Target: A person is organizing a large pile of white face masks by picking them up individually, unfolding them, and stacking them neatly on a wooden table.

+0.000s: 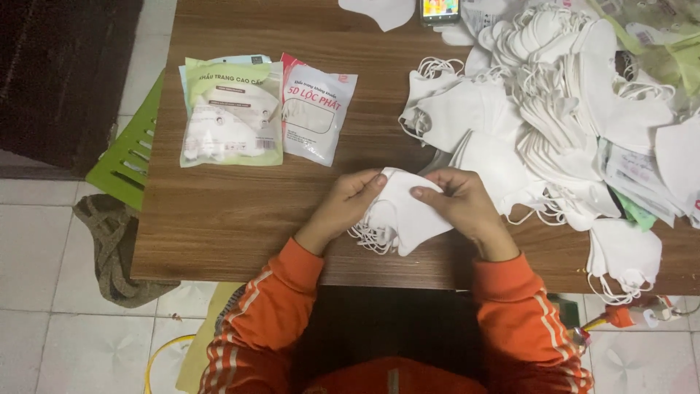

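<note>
Fingers (pixel 379 182) partly behind white masks (pixel 408 215)

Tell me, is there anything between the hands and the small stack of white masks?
No. Both the left hand and the right hand already hold the stack of white masks directly, fingers pinching its top edge.

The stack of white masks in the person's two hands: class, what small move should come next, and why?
Probably squaring the stack of white masks so the edges line up. The left hand and right hand pinch its top edge, yet ear loops trail loose at the lower left. Two filled packets on the wooden table suggest neat stacks get bagged.
</note>
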